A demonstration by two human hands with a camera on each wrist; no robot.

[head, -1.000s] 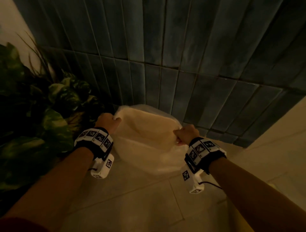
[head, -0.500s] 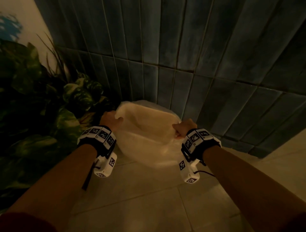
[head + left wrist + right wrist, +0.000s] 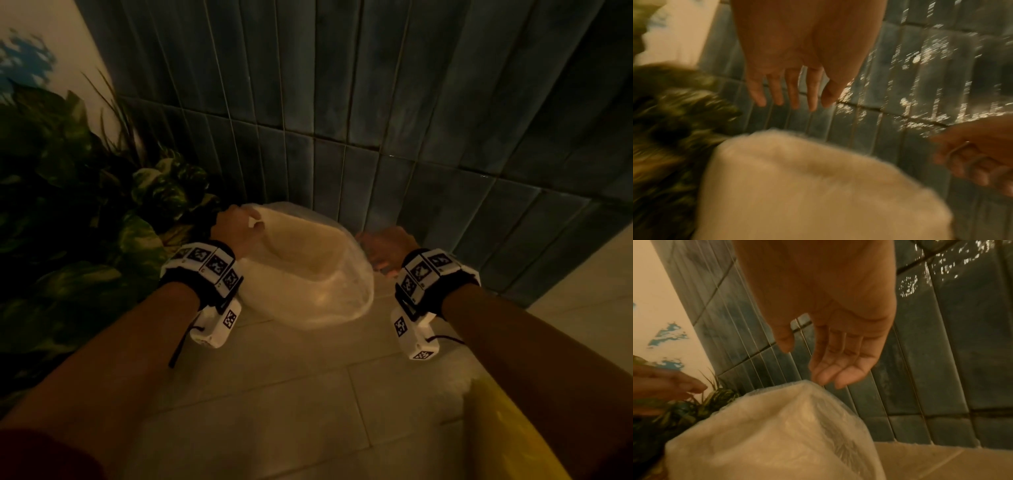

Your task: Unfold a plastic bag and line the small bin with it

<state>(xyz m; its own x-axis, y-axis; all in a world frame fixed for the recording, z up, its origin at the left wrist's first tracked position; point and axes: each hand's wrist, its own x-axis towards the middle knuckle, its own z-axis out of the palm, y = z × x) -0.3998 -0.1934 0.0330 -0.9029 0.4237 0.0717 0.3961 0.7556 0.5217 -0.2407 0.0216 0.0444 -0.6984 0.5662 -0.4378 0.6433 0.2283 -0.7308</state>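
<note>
plastic bag is draping over the small bin on the floor beside the tiled wall; thin and limp, it is likely slipping easily and is best pinched at the rim fold. left hand and right hand are hovering just off the rim, fingers loosely spread, gripping nothing.
</note>
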